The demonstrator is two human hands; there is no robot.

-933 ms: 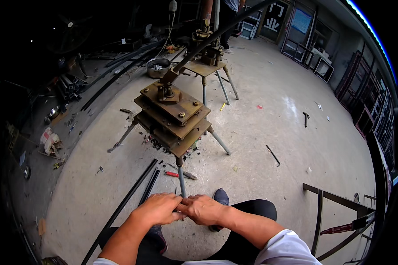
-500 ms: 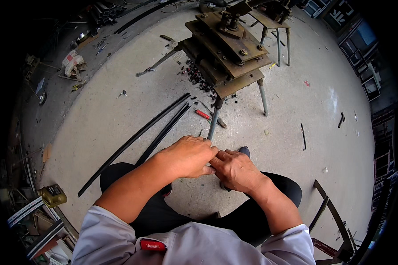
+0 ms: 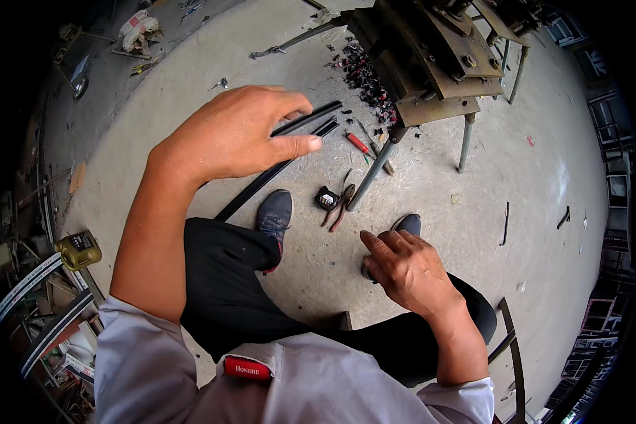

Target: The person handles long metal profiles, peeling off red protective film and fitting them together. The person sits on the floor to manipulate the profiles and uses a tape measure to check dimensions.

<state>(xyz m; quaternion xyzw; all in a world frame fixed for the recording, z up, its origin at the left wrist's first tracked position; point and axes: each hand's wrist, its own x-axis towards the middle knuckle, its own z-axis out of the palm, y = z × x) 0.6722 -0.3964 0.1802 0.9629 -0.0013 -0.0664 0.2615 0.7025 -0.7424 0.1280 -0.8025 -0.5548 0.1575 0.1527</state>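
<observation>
At the far left edge one yellow can (image 3: 78, 249) stands on the floor among leaning metal strips; higher up, near the top left, one crumpled white bag (image 3: 138, 27) lies on the concrete floor (image 3: 544, 212). The left hand (image 3: 237, 131) is raised over the floor, palm down, fingers loosely curled and the thumb stretched out to the right – it grips nothing that can be seen, and whether its fingertips touch anything beneath cannot be told. From under that hand two long black strips (image 3: 311, 124) run side by side, slanting down to the left toward the left shoe (image 3: 274, 214); they lie flat on the floor. Two dark shoes show – the left one beside the strips' lower stretch, the right shoe (image 3: 405, 225) partly hidden behind the right hand. Between the shoes lie one small black tape measure (image 3: 326, 198) and one pair of pliers (image 3: 340, 206), touching or nearly so; just above them one red-handled screwdriver (image 3: 360, 143) lies near the strips' upper ends. A heap of small dark offcuts (image 3: 366, 79) sits under the rusty metal press (image 3: 431, 53), which stands on thin steel legs; two legs show clearly. The right hand (image 3: 406, 272) hangs low over the right knee, fingers loose and half bent, holding nothing. Further right two short dark metal pieces (image 3: 506, 222) lie on bare concrete, well apart from everything else.
</observation>
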